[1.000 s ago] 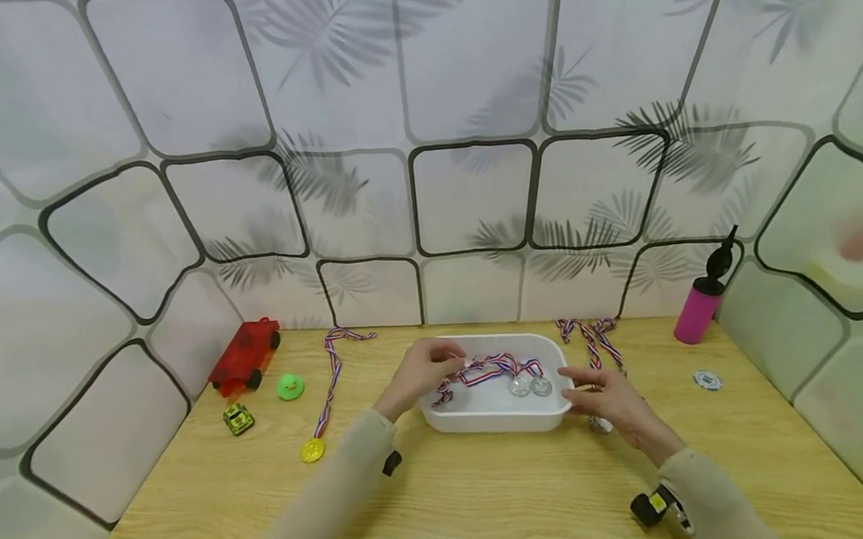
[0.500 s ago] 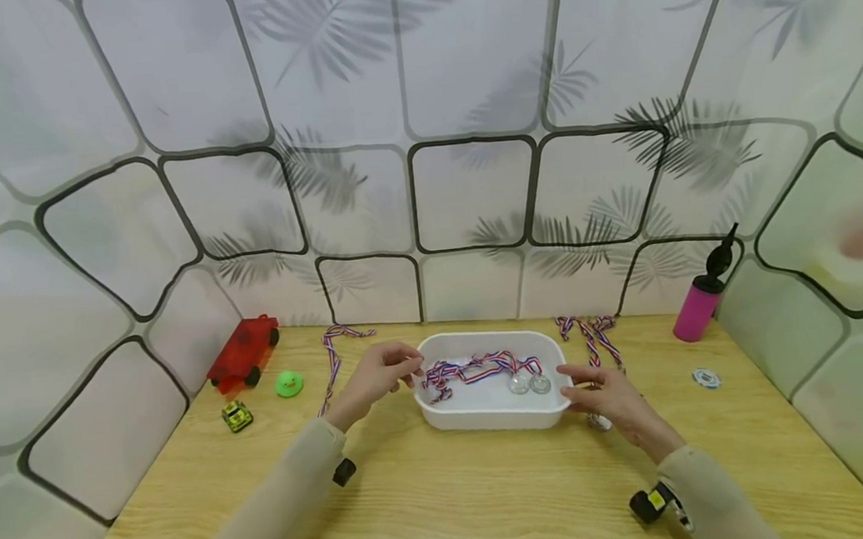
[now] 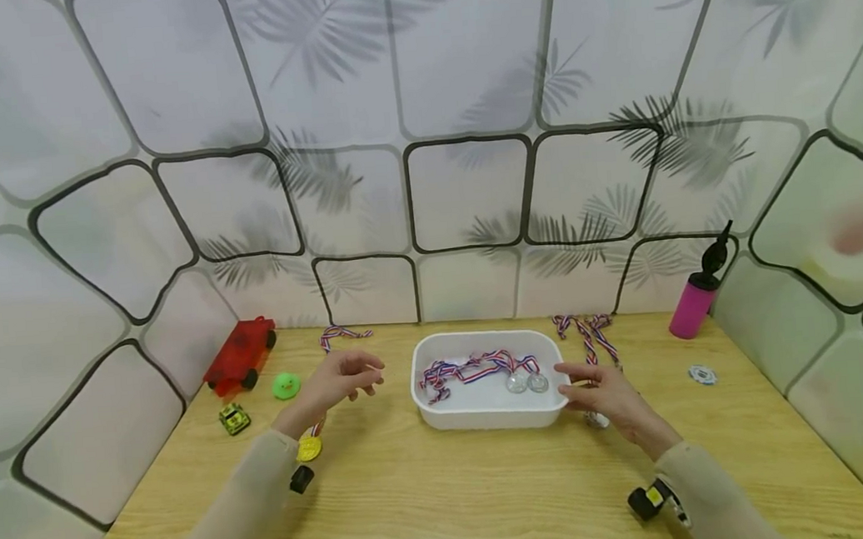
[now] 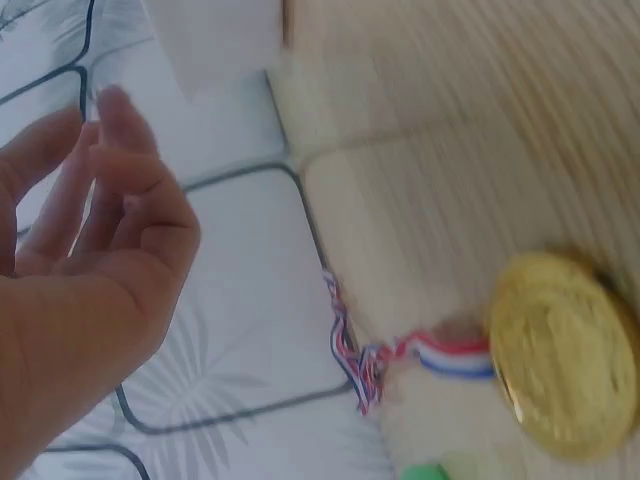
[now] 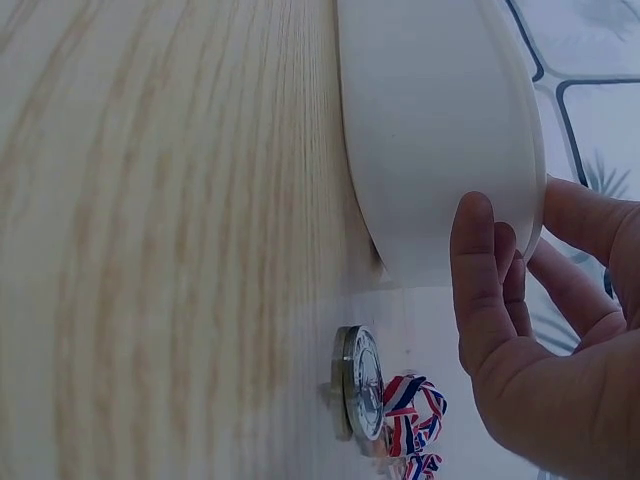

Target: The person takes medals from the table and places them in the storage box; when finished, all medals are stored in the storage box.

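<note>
My left hand point(image 3: 334, 383) hangs over the table left of the white plastic tub point(image 3: 487, 418), fingers loosely curled around nothing. It overlaps the ribbon of a gold medal point(image 3: 309, 448), which also shows close up, as a gold disc point(image 4: 563, 355), in the left wrist view. My right hand point(image 3: 609, 397) holds the tub's right end, fingertips at the rim and on the outer wall point(image 5: 440, 130). Inside the tub lie two silver medals point(image 3: 516, 382) with tangled red, white and blue ribbons point(image 3: 476, 373). Beneath my right hand, another silver medal point(image 5: 365, 380) lies on the table.
At the left are a red toy car point(image 3: 242, 354), a green rubber duck point(image 3: 286, 386) and a small yellow toy car point(image 3: 235, 418). A pink hand pump point(image 3: 693, 308) and a poker chip point(image 3: 703, 375) are at the right. A patterned backdrop point(image 3: 464, 192) rises behind the table.
My left hand has withdrawn from the ribbons in the tub, moving left past the rim to near the gold medal's ribbon. My right hand has stayed at the tub's right end.
</note>
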Demonstrator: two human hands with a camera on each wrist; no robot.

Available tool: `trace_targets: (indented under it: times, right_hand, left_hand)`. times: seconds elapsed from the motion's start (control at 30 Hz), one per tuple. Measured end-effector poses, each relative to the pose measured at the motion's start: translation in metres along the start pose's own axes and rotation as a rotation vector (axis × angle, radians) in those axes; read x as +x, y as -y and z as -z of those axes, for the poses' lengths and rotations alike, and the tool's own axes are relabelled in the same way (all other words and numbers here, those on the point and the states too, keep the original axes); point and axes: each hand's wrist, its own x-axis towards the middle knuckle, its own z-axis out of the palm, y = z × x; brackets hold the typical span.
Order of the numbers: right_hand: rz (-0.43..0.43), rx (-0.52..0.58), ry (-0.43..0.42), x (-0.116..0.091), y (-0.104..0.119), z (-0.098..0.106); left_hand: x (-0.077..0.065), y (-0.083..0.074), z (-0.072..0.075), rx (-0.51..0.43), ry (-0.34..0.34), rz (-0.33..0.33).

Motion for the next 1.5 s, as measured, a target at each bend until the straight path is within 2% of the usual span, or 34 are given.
trace_targets:
  times: [0.1,0.3,0.5,0.67,0.87,1.03,1.27,1.5]
  right_hand:
    - [-0.007,0.002,0.001,0.001,0.0,0.001]
    - [-0.015,-0.003,0.006,0.0,0.001,0.001]
    - [-0.018,-0.003,0.008,0.0,0.002,0.001]
    - [-0.037,0.001,0.0,0.0,0.003,0.001]
    - [-0.029,-0.002,0.003,0.0,0.002,0.001]
    - [-0.032,0.001,0.001,-0.001,0.002,0.002]
    - [-0.035,-0.001,-0.003,0.0,0.002,0.003]
    - [-0.032,-0.011,0.0,-0.001,0.002,0.002]
  left_hand:
    - [-0.006,0.005,0.01,0.034,0.038,-0.004]
    - [-0.017,0.02,0.03,0.068,0.099,0.029]
    - [-0.029,0.026,0.043,0.105,0.146,0.029]
    - [-0.039,0.028,0.052,0.129,0.145,0.038]
    - [-0.048,0.04,0.065,0.139,0.122,0.074]
    - [-0.054,0.048,0.071,0.171,0.144,0.075]
    - [-0.06,0.055,0.076,0.224,0.24,0.049]
    - [-0.061,0.053,0.072,0.278,0.334,0.028]
